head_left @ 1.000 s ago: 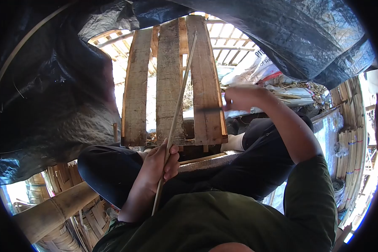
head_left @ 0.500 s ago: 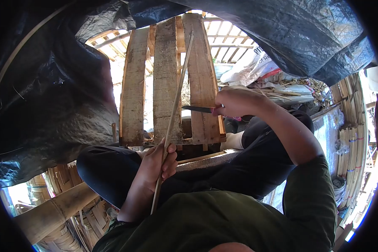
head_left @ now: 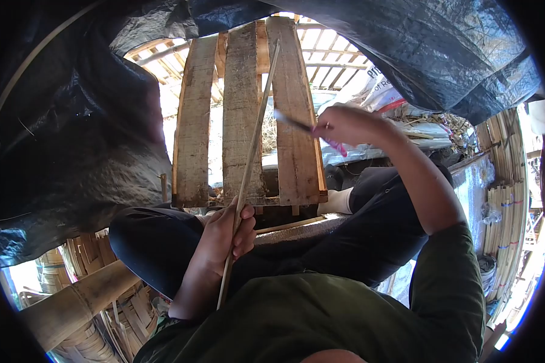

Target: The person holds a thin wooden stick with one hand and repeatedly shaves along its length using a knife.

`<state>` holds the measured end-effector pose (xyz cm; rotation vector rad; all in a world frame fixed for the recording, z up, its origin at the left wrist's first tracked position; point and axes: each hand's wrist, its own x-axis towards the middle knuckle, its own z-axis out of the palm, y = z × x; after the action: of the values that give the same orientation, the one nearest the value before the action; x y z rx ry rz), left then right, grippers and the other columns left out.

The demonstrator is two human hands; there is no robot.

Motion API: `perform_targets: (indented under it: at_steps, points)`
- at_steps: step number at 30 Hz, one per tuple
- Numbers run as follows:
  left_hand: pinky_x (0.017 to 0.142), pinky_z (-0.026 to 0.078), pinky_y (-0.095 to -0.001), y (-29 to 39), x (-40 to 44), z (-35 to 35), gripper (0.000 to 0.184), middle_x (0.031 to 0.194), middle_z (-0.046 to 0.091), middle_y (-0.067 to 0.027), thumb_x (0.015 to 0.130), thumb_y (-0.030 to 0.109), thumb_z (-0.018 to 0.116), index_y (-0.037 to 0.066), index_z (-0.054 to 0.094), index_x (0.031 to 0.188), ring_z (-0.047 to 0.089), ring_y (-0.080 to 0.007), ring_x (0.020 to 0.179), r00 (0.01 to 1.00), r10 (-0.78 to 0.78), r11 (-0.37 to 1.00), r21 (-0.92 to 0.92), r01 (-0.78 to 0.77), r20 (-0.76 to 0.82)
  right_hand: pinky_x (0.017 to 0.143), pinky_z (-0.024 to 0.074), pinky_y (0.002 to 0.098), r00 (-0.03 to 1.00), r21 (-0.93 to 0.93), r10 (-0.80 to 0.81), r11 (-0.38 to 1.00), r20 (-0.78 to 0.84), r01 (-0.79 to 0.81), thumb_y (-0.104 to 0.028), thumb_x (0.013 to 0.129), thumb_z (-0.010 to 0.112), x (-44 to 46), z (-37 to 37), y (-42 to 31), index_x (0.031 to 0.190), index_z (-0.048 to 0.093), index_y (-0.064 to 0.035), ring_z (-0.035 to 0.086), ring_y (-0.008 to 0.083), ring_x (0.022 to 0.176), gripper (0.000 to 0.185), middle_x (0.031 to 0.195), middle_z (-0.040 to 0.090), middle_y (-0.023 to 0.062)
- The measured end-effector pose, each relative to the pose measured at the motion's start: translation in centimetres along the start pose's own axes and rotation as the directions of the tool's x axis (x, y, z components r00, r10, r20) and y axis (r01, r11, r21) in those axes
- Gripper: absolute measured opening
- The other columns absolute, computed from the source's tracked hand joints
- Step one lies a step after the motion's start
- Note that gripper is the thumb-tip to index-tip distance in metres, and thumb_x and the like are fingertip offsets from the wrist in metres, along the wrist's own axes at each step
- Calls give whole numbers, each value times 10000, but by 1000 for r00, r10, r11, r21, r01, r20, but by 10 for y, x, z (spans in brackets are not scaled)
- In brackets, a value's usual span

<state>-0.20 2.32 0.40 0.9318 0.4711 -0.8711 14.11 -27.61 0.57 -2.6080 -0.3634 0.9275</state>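
My left hand [head_left: 229, 235] is closed around the lower part of a long, thin bamboo strip [head_left: 254, 143]. The strip slants up and away from my body, its far end over the wooden planks. In my right hand [head_left: 349, 125] is a knife [head_left: 293, 122] with a dark blade and a pink handle. Its blade points left, over the right-hand plank, a little to the right of the strip and apart from it. Motion blurs the blade tip.
A bench of three wooden planks [head_left: 241, 109] stands in front of me. Dark plastic sheeting [head_left: 79, 133] hangs at the left and overhead. White sacks [head_left: 369, 91] lie at the back right. Bundled bamboo strips [head_left: 507, 212] line the right side; a thick bamboo pole [head_left: 79, 302] is at lower left.
My right hand has risen slightly and moved right with the knife, whose blade now tilts upward, farther from the strip. My left hand and the strip have stayed nearly still.
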Motion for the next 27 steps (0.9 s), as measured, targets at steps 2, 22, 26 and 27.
perform_targets:
  at_steps: [2,22,26,27]
  points:
    - [338,238,-230,-1,1,0,309,487,326,48,1041,325,299,141,465,856,288,-76,356,1000,7,1000,13,-7,-2,527,486,376,994,-52,-91,994,54,94,-343,951,577,0,9,-4,840,704,-9,599,204,465,374,598,636,122]
    - [333,228,-229,-1,-1,3,283,492,318,47,1031,296,305,141,448,841,270,-73,356,1000,10,1000,9,-10,-4,579,486,385,927,-183,-44,976,372,120,-280,841,696,-7,23,14,889,715,1,652,231,605,285,691,672,148]
    - [337,224,-230,-1,-1,4,291,490,317,45,1032,300,303,140,448,838,269,-75,356,1000,29,999,22,-28,-7,594,555,339,928,-156,274,958,255,-240,-180,888,637,5,6,38,901,712,-1,688,195,598,194,707,695,124]
    - [337,224,-230,-2,-1,4,291,490,317,45,1032,300,303,140,448,838,269,-75,356,1000,29,999,21,-28,-6,621,559,368,979,-224,193,959,66,-174,-112,892,582,29,18,89,938,695,0,706,220,668,166,752,697,164]
